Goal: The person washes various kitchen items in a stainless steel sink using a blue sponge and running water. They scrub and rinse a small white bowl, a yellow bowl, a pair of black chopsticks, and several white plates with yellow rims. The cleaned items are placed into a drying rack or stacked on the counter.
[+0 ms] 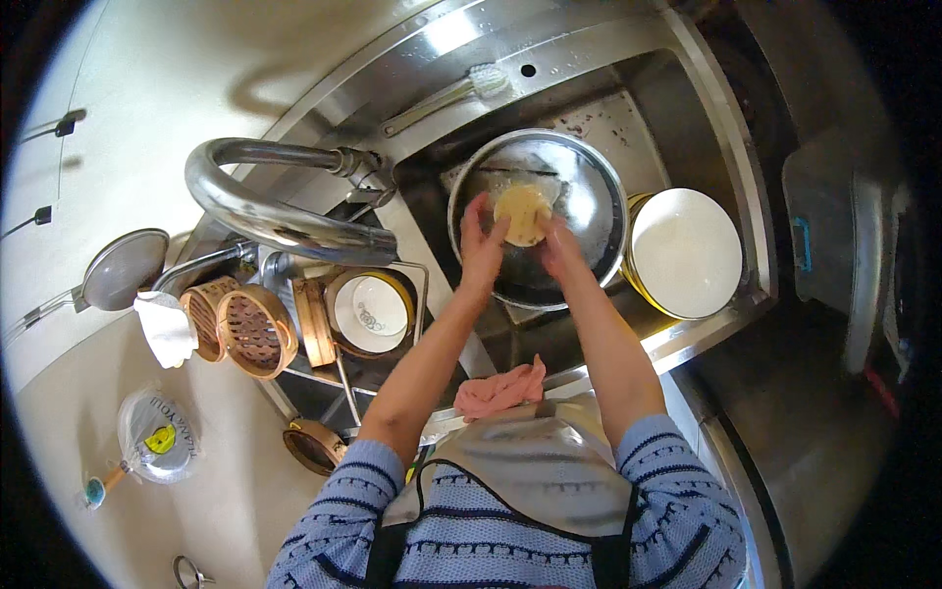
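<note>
A pale yellow round thing, possibly a sponge or small dish, is held between both hands over a large steel basin. My left hand grips its left side, while my right hand holds its lower right side. Something whitish or clear lies just behind it; I cannot tell what it is. The basin stands in a steel sink and seems to hold water. Right beside it is a stack of white bowls with yellow outsides. A pink cloth lies on the sink's front edge.
A curved steel faucet arches left of the basin. Behind the sink lies a long-handled scrubbing brush. Bamboo steamers and a white bowl occupy the left rack. A mesh strainer hangs by the wall.
</note>
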A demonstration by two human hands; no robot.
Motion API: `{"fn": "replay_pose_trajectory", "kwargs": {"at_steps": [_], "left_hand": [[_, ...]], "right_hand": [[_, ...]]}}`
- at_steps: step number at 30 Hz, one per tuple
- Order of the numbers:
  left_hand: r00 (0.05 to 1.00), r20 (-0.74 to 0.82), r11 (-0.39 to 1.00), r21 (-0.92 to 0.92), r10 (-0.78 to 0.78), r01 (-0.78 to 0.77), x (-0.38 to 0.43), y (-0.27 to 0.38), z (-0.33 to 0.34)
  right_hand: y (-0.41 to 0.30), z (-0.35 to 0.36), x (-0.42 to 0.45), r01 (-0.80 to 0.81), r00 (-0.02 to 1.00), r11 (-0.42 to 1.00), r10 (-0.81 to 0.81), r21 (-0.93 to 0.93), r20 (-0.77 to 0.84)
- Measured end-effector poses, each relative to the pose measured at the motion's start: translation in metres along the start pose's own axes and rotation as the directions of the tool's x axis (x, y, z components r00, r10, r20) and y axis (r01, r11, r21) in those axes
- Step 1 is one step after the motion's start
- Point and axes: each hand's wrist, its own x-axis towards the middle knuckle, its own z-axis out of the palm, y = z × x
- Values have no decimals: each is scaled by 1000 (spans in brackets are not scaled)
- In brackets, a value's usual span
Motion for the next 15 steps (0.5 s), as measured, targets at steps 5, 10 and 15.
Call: {"fn": "replay_pose_trajectory", "kwargs": {"at_steps": [5,10,15], "left_hand": [[803,459,615,-524,-379,590,32,-13,4],[843,416,545,-643,-341,538,31,6,2],[890,361,672,-588,-280,450,37,24,-16]], "right_hand": [[-8,20,-43,-38,999,931,22,-363,-49],[29,-36,19,81,983,894,-144,-441,-113],[53,-33,35,131,980,-149,167,-980,106]]}}
